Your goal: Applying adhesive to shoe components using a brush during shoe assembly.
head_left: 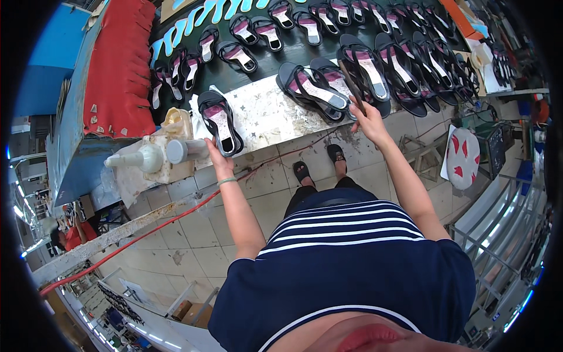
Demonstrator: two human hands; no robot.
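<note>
My left hand [219, 159] is closed at the heel end of a black thong sandal [221, 126] with a pale, purple-topped insole. The sandal lies over the front edge of the white, stained worktop [258, 120]; some of my fingers are hidden by it. Beside that hand, a clear jar with a grey lid [176, 151] leans near a white squeeze bottle [146, 158]. My right hand [369, 124] grips a thin, dark brown stick-like tool [353, 88], its far end reaching up among the sandals. Just left of it, more black sandals [319, 91] lie overlapping on the worktop.
Several rows of similar sandals [308, 28] cover the dark green surface behind, with blue-white sole pieces [205, 12] at the far edge. A red cloth [117, 64] hangs at left. A red hose [146, 234] runs below the worktop; a stool [463, 157] stands at right.
</note>
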